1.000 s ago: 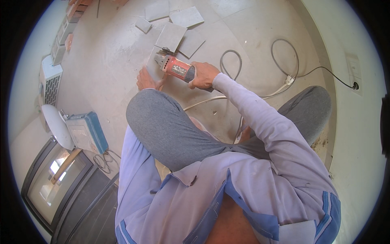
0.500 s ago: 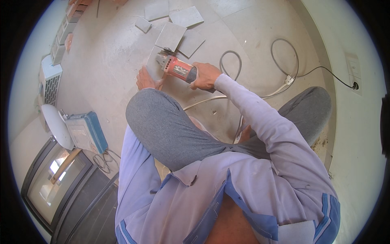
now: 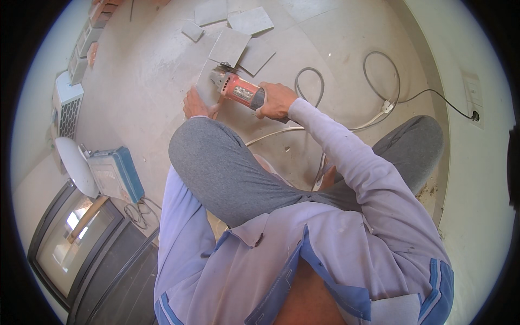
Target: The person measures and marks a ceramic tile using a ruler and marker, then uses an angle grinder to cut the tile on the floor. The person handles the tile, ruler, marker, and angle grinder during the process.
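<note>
My right hand (image 3: 277, 101) is wrapped round the rear of a red and black angle grinder (image 3: 239, 90). The grinder's metal head and disc point away to the left, over a pale grey floor tile (image 3: 205, 81). My left hand (image 3: 196, 104) grips the near edge of that tile, just beyond my knee, with the fingers partly hidden. Right behind the disc lies another square tile (image 3: 229, 46), overlapping a further tile (image 3: 257, 56). Where exactly the disc meets the tile is too small to tell.
More tile pieces (image 3: 251, 20) lie at the far side. A looped grey cable (image 3: 398, 81) runs from a wall socket (image 3: 474, 115) to a white plug (image 3: 387, 106). On the left are a teal-edged case (image 3: 127, 174), a white heater-like box (image 3: 68, 103) and bricks (image 3: 86, 40).
Hands, grinder and tile hold nearly the same places. The whole view has shifted very slightly.
</note>
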Action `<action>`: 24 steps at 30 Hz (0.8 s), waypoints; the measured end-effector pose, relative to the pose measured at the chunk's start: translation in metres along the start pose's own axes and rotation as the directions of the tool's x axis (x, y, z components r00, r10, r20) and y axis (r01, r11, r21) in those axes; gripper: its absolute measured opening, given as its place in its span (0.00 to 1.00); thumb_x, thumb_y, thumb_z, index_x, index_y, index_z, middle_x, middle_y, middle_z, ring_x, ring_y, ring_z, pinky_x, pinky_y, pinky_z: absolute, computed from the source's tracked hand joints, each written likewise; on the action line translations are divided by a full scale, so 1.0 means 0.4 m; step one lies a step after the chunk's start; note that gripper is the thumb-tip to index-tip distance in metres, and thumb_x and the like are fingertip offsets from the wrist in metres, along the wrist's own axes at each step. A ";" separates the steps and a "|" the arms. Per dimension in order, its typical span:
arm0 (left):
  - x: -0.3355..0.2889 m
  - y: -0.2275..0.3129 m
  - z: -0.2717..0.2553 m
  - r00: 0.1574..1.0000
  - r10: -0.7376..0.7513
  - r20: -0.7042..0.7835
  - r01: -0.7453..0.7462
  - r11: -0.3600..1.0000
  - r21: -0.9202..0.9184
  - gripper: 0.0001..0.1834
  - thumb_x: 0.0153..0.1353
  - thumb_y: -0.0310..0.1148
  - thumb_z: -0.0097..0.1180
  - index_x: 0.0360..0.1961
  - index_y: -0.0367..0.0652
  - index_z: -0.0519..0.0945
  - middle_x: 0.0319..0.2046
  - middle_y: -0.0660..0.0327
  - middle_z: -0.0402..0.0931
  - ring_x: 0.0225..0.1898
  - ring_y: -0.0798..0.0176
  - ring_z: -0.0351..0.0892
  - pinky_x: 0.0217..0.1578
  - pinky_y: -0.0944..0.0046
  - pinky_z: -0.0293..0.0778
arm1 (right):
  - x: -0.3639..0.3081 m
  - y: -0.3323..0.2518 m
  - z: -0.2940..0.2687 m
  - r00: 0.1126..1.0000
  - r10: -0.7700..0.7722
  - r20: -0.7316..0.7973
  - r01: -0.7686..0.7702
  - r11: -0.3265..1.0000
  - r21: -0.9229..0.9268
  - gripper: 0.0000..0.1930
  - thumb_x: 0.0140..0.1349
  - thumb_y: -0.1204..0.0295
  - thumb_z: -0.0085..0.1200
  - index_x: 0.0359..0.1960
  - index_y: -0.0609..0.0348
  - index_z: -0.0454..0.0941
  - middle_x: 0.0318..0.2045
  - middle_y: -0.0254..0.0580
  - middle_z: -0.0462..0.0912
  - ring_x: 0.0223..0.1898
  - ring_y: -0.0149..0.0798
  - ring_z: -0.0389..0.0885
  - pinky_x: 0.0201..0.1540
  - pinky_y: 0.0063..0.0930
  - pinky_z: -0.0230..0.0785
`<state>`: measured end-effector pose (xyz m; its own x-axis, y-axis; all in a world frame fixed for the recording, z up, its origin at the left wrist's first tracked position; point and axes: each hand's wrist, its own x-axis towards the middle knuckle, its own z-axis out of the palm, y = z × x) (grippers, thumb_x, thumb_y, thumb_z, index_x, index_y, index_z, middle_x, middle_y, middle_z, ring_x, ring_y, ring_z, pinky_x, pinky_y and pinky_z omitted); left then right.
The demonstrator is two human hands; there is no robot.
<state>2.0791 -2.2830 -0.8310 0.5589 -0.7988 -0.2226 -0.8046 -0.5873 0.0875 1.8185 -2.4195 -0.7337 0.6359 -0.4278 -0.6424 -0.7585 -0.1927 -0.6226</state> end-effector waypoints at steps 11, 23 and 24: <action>-0.002 -0.005 0.043 0.997 -0.066 0.030 0.066 0.998 0.009 0.66 0.30 0.57 0.82 0.70 0.45 0.61 0.61 0.52 0.70 0.63 0.46 0.69 0.59 0.45 0.70 | 0.016 0.005 0.018 1.000 -0.011 -0.006 0.011 1.000 0.024 0.38 0.38 0.56 0.69 0.53 0.60 0.75 0.44 0.56 0.85 0.47 0.55 0.85 0.51 0.43 0.77; -0.012 0.016 0.039 0.989 -0.111 0.095 0.110 0.994 0.012 0.67 0.29 0.49 0.85 0.71 0.47 0.59 0.62 0.55 0.69 0.64 0.48 0.67 0.61 0.47 0.68 | 0.028 0.009 0.031 1.000 -0.008 -0.011 0.008 1.000 0.030 0.37 0.38 0.56 0.70 0.53 0.58 0.76 0.45 0.54 0.85 0.48 0.53 0.85 0.52 0.42 0.76; -0.015 0.012 0.044 0.991 -0.104 0.079 0.103 0.994 0.022 0.67 0.29 0.50 0.85 0.71 0.47 0.59 0.62 0.55 0.69 0.64 0.48 0.67 0.61 0.47 0.68 | 0.027 0.008 0.031 1.000 -0.005 -0.003 0.005 0.999 0.042 0.38 0.38 0.57 0.69 0.54 0.59 0.75 0.45 0.55 0.85 0.47 0.54 0.85 0.52 0.42 0.76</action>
<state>2.0684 -2.2787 -0.8463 0.6221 -0.7204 -0.3067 -0.7470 -0.6634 0.0431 1.8249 -2.4139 -0.7481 0.6394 -0.4296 -0.6377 -0.7485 -0.1580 -0.6441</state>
